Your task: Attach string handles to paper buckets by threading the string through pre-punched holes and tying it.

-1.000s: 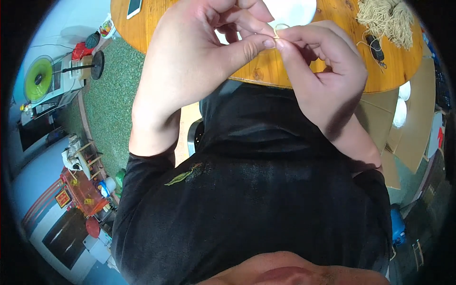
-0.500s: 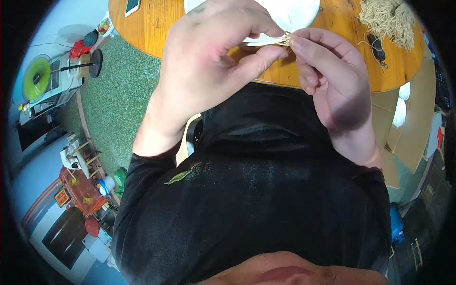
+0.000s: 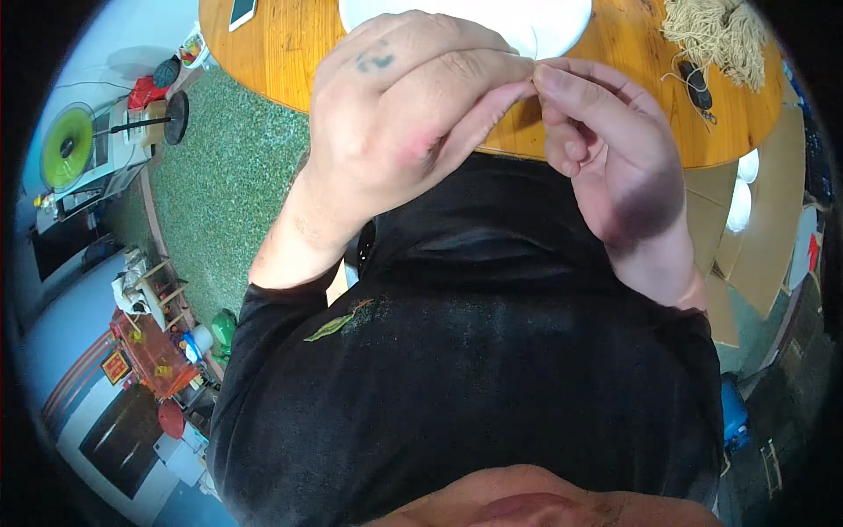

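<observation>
Both hands meet above the near edge of the wooden table [image 3: 272, 61], fingertips together. My left hand [image 3: 404, 105] is closed, its thumb and fingers pinched on beige yarn that its back now mostly covers. Thumb and forefinger of my right hand [image 3: 615, 123] pinch the same yarn from the right, the other fingers curled. One thin strand [image 3: 534, 37] sticks up from the pinch. Behind the hands lies a white plate [image 3: 562, 26], partly covered by the left hand.
A heap of beige yarn [image 3: 716, 39] lies at the table's far right, beside a small black object [image 3: 698, 86] with a cord and metal ring. A phone [image 3: 242, 12] rests at the far left. Left on the floor stands a green-bladed fan [image 3: 68, 145]; cardboard [image 3: 764, 211] lies right.
My left hand has rolled over and its fingers have closed toward the right fingertips, covering the yarn loops that showed between the hands. The right hand has hardly moved.
</observation>
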{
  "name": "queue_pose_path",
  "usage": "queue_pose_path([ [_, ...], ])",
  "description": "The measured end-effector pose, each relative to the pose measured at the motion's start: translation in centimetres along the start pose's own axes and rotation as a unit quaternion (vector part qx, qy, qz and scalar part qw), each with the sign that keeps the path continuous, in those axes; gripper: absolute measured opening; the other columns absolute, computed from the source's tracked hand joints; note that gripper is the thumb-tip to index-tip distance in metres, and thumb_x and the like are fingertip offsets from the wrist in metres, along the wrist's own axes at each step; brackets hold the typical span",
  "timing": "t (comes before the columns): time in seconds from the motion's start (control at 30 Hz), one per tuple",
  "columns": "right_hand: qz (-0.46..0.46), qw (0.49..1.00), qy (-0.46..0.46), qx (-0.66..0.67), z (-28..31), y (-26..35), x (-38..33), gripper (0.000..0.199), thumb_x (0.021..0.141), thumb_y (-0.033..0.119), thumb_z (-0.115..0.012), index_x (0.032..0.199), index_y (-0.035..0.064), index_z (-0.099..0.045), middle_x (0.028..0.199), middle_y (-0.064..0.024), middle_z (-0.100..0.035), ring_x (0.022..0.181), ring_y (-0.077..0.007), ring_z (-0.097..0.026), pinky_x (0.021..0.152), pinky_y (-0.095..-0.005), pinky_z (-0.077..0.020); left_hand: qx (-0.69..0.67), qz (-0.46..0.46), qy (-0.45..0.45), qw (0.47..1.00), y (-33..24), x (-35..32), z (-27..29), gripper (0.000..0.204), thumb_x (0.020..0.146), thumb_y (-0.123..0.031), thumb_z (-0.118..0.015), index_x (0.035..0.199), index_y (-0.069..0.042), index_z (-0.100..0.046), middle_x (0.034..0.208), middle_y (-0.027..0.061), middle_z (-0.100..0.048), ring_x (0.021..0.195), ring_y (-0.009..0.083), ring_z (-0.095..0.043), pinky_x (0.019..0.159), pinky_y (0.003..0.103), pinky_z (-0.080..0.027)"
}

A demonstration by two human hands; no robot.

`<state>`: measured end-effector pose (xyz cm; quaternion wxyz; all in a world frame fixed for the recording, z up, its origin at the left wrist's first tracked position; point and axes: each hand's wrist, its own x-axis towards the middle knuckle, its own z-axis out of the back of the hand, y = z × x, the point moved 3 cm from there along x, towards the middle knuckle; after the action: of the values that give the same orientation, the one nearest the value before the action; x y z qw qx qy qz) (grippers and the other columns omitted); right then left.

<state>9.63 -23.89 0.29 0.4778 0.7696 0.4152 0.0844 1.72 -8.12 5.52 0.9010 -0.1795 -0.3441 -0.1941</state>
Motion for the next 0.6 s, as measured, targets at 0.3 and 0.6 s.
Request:
queue_pose_path([
  [0.3, 0.405, 0.838, -0.045, -0.363, -1.4, 1.0, -0.3, 0.033, 0.090, -0.004, -0.074, 0.123, -0.0027, -0.069, 0.097, -0.0022, -0.064, 0.077, -0.0058, -0.055, 0.067, -0.0190, -0.0478, -0.038, 0.068, -0.014, 0.997, 0.6, -0.6, 0.1, 0.010, 0.085, 0.003, -0.078, 0.093, 0.000, -0.074, 0.092, 0.0103, -0.077, 0.087, 0.0227, -0.073, 0.078, 0.030, -0.056],
  [0.6, 0.471, 0.652, -0.029, -0.593, -0.9, 3.5, 0.2, 0.019, 0.082, 0.000, -0.082, 0.101, 0.0052, -0.080, 0.093, -0.0048, -0.062, 0.075, -0.0134, -0.058, 0.064, -0.0243, -0.0475, -0.025, 0.113, -0.027, 0.993, 0.7, -1.3, -0.2, 0.007, 0.087, 0.002, -0.076, 0.093, 0.000, -0.073, 0.092, 0.0100, -0.076, 0.088, 0.0224, -0.072, 0.080, 0.030, -0.054],
])
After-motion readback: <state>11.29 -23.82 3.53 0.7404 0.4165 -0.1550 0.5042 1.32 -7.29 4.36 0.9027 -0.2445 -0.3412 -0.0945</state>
